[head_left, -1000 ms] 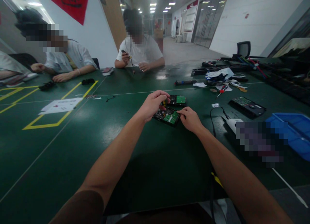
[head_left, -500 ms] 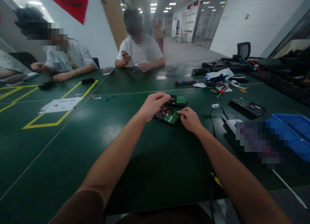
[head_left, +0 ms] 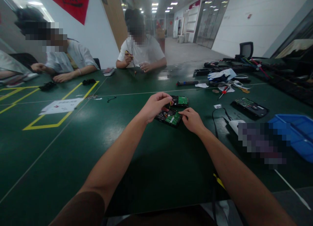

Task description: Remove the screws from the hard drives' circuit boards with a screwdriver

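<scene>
Left hand (head_left: 158, 106) pinches something yellow (head_left: 170, 104), right hand (head_left: 192, 120) touches the near drive (head_left: 173, 118), prob steadying it, can't tell if gripping.

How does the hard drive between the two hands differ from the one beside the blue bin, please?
The drive between the hands has a bright green board toward its right end; the far-right drive has a duller green board toward its left.
The drive between the hands is partly covered by the left hand and touched by the right hand; the far-right drive is untouched.
Both are dark-bodied and lie board-up on the table.
</scene>
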